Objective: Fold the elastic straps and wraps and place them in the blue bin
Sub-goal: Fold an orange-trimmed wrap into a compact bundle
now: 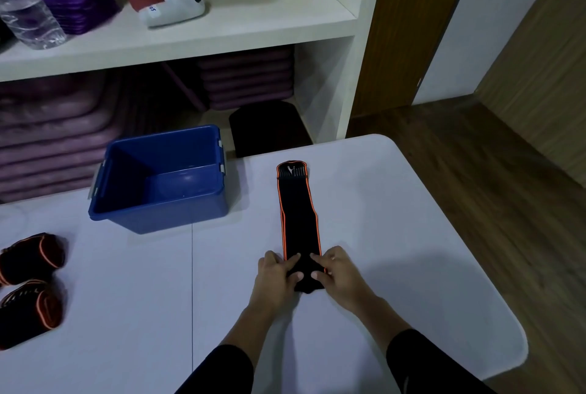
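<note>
One black wrap (299, 219) was laid lengthwise toward the far edge of the table (396, 219), right of the blue bin (165, 219); its near end was pinched between thumb and fingers by the left hand (279, 276) and by the right hand (339, 273) alike

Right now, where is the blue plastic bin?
Head view: the blue plastic bin sits on the white table, left of the long black orange-edged strap.

A black left sleeve (222, 371) and a black right sleeve (425, 362) are worn, each ended near the elbow, the forearms (253, 324) left bare below.
</note>
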`<state>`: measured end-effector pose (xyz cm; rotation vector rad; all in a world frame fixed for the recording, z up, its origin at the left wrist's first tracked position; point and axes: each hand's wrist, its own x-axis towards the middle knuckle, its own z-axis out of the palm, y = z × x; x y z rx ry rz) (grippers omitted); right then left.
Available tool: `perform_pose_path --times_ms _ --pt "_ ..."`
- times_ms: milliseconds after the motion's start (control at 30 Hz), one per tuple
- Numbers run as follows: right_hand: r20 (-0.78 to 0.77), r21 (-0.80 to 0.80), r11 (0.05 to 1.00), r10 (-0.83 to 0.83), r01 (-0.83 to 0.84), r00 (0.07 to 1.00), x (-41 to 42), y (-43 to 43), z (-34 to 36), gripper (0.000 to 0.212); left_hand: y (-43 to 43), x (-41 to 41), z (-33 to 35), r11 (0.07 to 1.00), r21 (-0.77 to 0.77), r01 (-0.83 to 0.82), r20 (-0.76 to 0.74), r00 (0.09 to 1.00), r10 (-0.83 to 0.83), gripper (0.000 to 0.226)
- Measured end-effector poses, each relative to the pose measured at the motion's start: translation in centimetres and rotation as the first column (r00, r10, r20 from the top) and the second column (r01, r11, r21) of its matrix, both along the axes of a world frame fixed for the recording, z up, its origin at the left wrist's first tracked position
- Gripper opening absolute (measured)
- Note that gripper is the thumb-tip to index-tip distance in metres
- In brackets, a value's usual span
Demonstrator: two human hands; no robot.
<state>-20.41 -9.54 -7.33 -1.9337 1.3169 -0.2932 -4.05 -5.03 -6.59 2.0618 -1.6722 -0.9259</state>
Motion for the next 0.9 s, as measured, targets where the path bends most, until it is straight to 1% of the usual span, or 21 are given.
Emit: perform_pose_path --times_ms 100,167,233,267,333,400,433,500,533,600,633,733,800,833,900 --pt "0.067 -0.048 0.994 -0.095 0.098 0.993 0.3 -0.3 0.2 0.03 -0.2 -0.5 0.2 0.994 -0.075 -0.084 0.0 0.996 0.084 0.035" --pt "0.126 -0.089 0.986 -0.127 0.139 0.984 0.4 -0.4 0.3 0.022 -0.3 -0.6 0.3 0.982 -0.15 -0.115 0.013 0.993 0.118 0.025" --pt "0.169 -0.095 0.985 -0.13 0.147 0.977 0.4 -0.3 0.4 0.014 -0.5 -0.7 0.3 0.974 -0.204 -0.094 0.029 0.994 0.102 0.012" --pt "0.156 -0.099 0.987 -0.109 0.125 0.982 0.4 -0.3 0.4 0.013 -0.6 -0.7 0.3 0.975 -0.217 -0.055 0.043 0.997 0.066 0.008" --pt "0.082 -0.116 0.993 -0.03 0.039 0.996 0.0 -0.1 0.3 0.018 -0.6 -0.5 0.1 0.97 -0.237 0.056 0.097 0.995 -0.034 0.011" --pt "0.061 -0.135 0.991 0.023 -0.015 0.998 -0.5 0.0 0.2 0.019 -0.3 0.0 -0.1 0.952 -0.265 0.153 0.145 0.982 -0.118 0.017" --pt "0.062 -0.156 0.987 0.049 -0.039 0.997 -0.8 -0.1 0.1 0.021 -0.1 0.3 -0.1 0.944 -0.273 0.184 0.152 0.977 -0.146 0.02" --pt "0.051 -0.185 0.975 0.134 -0.123 0.99 -1.6 -0.3 -0.4 0.038 0.5 1.0 -0.8 0.929 -0.277 0.245 0.159 0.965 -0.207 0.03" --pt "0.033 -0.173 0.971 0.176 -0.167 0.984 -1.9 -0.5 -0.6 0.045 0.8 1.3 -1.2 0.925 -0.264 0.273 0.159 0.958 -0.237 0.038" --pt "-0.013 -0.16 0.961 0.228 -0.227 0.973 -2.1 -0.8 -0.5 0.051 1.0 1.5 -1.5 0.926 -0.238 0.294 0.149 0.953 -0.264 0.051" --pt "-0.03 -0.17 0.956 0.238 -0.24 0.971 -2.0 -0.9 -0.6 0.051 0.9 1.5 -1.4 0.923 -0.246 0.295 0.15 0.953 -0.265 0.052" --pt "-0.011 -0.203 0.959 0.2 -0.198 0.98 -1.7 -0.9 -0.4 0.045 0.2 1.3 -0.9 0.903 -0.291 0.315 0.163 0.947 -0.278 0.038" --pt "0.033 -0.194 0.972 0.141 -0.132 0.989 -1.5 -0.8 -0.1 0.047 0.0 1.5 -0.5 0.903 -0.289 0.319 0.166 0.945 -0.281 0.031" --pt "0.051 -0.174 0.979 0.117 -0.107 0.992 -1.4 -0.9 0.0 0.049 -0.1 1.6 -0.3 0.909 -0.276 0.312 0.164 0.947 -0.275 0.035" --pt "0.055 -0.112 0.989 0.1 -0.094 0.993 -1.1 -1.2 0.7 0.047 -0.4 1.6 0.2 0.932 -0.22 0.289 0.161 0.953 -0.257 0.048"
